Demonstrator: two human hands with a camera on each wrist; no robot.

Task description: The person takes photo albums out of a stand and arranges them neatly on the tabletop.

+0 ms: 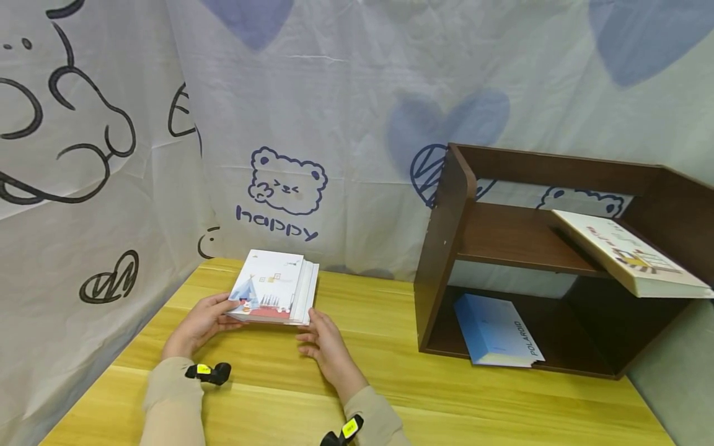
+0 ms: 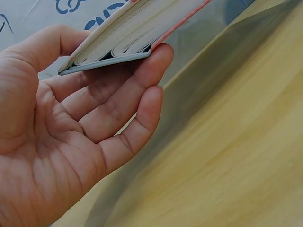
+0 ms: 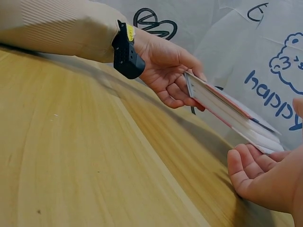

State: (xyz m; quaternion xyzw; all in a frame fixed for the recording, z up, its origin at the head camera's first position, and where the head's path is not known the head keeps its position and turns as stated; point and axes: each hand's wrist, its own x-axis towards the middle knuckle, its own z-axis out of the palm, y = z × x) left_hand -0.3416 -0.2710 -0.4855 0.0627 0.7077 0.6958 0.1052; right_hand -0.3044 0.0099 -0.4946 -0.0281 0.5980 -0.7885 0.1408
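A white book (image 1: pixel 262 279) with a pictured cover, showing a blue tent and a red floor, is tilted above the table near the back wall. White strips run along its right side. My left hand (image 1: pixel 203 322) grips the left lower corner, thumb over the cover and fingers beneath; the page edges show in the left wrist view. At the right lower corner is my right hand (image 1: pixel 330 350), its thumb up by the edge and its fingers curled under the book's end in the right wrist view.
On the right stands a dark brown two-tier shelf (image 1: pixel 440 260). A thick illustrated book (image 1: pixel 636 251) juts out from its upper tier. A blue and white POLAROID book (image 1: pixel 499 331) lies in the lower tier. A printed cloth (image 1: pixel 357 124) hangs behind the wooden table (image 1: pixel 279 384).
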